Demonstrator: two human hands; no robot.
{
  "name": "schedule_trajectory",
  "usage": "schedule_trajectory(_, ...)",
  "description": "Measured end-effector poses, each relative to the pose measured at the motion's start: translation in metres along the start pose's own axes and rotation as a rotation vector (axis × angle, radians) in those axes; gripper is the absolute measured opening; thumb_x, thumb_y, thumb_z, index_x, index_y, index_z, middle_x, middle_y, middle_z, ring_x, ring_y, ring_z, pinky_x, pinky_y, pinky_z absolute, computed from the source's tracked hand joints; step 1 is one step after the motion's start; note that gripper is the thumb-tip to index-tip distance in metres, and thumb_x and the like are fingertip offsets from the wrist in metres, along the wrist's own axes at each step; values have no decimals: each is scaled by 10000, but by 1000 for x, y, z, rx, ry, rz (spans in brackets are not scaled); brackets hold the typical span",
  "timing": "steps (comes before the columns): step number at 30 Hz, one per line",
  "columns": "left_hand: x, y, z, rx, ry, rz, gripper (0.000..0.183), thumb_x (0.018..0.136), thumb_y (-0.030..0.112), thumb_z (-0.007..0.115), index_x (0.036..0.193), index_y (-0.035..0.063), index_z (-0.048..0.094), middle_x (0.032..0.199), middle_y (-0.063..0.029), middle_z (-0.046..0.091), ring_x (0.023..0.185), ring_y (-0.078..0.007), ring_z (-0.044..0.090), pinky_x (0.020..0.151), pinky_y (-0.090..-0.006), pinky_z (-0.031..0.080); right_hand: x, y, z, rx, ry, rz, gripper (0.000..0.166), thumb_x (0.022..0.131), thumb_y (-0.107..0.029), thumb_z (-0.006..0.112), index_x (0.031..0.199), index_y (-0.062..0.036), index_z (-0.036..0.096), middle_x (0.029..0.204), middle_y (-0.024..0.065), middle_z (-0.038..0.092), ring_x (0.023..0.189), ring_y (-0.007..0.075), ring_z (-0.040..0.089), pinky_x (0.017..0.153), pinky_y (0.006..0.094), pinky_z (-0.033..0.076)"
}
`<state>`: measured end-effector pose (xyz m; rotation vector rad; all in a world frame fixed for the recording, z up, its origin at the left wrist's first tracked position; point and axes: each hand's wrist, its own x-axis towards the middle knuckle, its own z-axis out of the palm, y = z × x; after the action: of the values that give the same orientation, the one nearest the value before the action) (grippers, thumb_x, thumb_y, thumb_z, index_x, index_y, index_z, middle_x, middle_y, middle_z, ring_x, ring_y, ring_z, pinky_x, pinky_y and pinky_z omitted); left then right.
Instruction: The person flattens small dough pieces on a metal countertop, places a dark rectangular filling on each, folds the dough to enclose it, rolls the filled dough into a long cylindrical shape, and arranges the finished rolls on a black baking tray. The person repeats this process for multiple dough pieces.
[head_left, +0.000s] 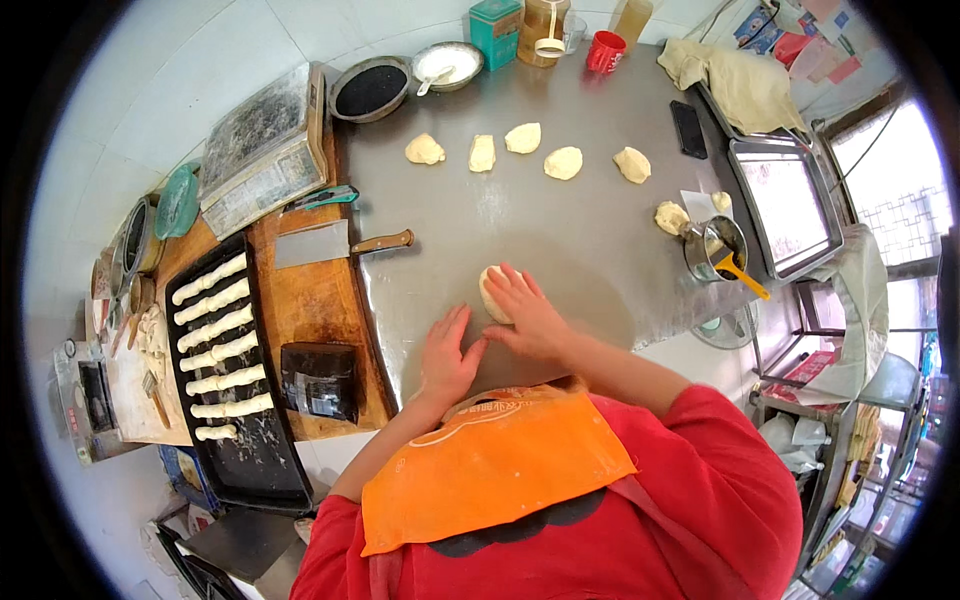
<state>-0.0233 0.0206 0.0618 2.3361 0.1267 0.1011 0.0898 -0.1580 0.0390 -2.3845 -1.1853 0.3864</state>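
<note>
Under the fingers of my right hand (521, 311) lies a flattened piece of dough (491, 294) on the metal worktop (450, 217). The palm faces down and the fingers are spread over the dough. My left hand (450, 356) rests just left of it, fingers extended, holding nothing. Several dough pieces (563, 163) lie in a loose row farther back. One more dough piece (671, 217) sits at the right beside a metal pot (697, 259) with a yellow-handled brush (741, 276). At the left, a black baking tray (259, 461) bears several twisted dough strips (221, 327).
A cleaver (311, 244) lies on the wooden board (300, 300), its handle over the worktop. Behind it is a utility knife (330, 196). Bowls of black seeds (371, 90) and white powder (457, 64) stand at the back. A phone (688, 129) and metal trays (787, 206) are at the right.
</note>
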Motion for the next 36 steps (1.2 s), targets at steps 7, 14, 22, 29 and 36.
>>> schedule_trajectory(7,11,-12,46,90,28,10,594,935,143,575,1483,-10,404,1554,-192,404,1482,-369,319,1208,-573,213,-6,1,-23,-19,-231,-42,856,911,-457,658,1537,24,326,1627,183,297,1538,331,205,1242,494,193)
schedule_trajectory(14,46,-20,63,384,-157,110,751,968,393,594,1555,17,314,1636,-140,299,1540,-310,207,1227,-597,116,5,43,-4,-182,-122,-108,959,855,-558,682,1568,-39,305,1665,131,229,1550,302,172,1243,521,168)
schedule_trajectory(22,35,-16,55,413,-262,157,809,966,476,574,1575,31,281,1657,-107,266,1552,-290,172,1231,-586,126,-27,36,-10,19,-65,-117,830,925,-476,643,1565,-56,319,1664,118,238,1553,288,168,1251,531,136)
schedule_trajectory(29,8,-10,46,444,-346,198,777,946,374,629,1562,28,304,1654,-117,267,1537,-291,221,1222,-584,151,-50,47,-17,-148,-175,-177,785,935,-449,643,1540,-39,355,1643,123,291,1547,294,188,1244,544,155)
schedule_trajectory(36,50,-7,56,478,-203,208,677,950,352,620,1512,35,414,1621,-94,344,1524,-250,260,1221,-596,134,-6,53,1,12,-23,-30,792,957,-517,585,1546,-41,353,1622,126,337,1536,295,228,1247,528,142)
